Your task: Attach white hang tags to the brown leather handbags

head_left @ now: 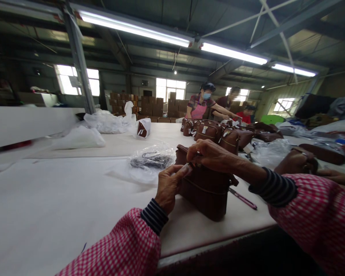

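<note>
A dark brown handbag (202, 193) with a thin gold-coloured line across its side stands upright on the white table in front of me. My left hand (169, 184) is closed at the bag's near upper side, thumb against finger; what lies in that pinch is hidden. Reaching over from the right, my right hand (211, 155) pinches a small gold-coloured metal piece (197, 165) near the bag's top. The fingertips of both hands nearly meet there. Beside the bag's right lower corner lies a pink-handled cutter (244, 200).
Clear plastic with dark chain (151, 159) lies behind the handbag. Several brown bags (208, 131) stand farther back, near co-workers (199, 105). White plastic bags (110, 120) and a wrapped brown bag (143, 128) sit at back left. Another person's hand (337, 176) is at right. The table edge (218, 245) runs close to me.
</note>
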### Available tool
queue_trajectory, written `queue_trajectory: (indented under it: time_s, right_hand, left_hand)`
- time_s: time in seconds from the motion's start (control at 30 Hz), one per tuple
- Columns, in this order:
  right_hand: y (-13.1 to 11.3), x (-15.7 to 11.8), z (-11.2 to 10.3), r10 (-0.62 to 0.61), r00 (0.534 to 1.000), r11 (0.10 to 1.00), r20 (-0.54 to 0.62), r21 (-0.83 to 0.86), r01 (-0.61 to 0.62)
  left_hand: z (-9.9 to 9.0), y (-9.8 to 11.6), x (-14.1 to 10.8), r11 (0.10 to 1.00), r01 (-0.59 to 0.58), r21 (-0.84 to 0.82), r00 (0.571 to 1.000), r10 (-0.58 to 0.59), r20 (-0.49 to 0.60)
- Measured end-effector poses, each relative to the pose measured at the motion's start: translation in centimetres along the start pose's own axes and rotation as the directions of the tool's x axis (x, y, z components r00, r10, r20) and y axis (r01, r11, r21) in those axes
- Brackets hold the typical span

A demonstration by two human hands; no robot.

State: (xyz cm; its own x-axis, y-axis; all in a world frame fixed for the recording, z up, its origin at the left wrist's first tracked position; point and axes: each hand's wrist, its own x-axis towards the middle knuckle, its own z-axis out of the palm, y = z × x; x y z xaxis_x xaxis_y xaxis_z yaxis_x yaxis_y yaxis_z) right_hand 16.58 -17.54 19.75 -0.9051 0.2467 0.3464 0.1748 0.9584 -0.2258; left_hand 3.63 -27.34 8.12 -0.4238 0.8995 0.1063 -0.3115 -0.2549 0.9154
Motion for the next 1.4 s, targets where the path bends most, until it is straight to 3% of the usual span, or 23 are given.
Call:
queue_trajectory:
  time_s: [0.43,1.13,1.4]
  right_hand:
    - [0.1,0.0,0.1,0.001,1.0,0.996,-0.02,0.086,0.001]
    - [-0.3,0.2,0.1,0.008,1.0,1.0,0.0,-0.004,-0.008]
    - [0.2,-0.5,0.8,0.045,0.994,0.998,-0.098,0.056,-0.039]
  left_hand:
    - [-0.3,-0.6,0.4,1.0,-0.028,0.002,0.999,0.028,-0.036]
    - [0.2,0.0,0.3,0.992,-0.128,0.017,0.992,0.128,-0.003]
    - [1.5,-0.3,0.1,0.992,-0.123,0.031,0.99,0.125,-0.068]
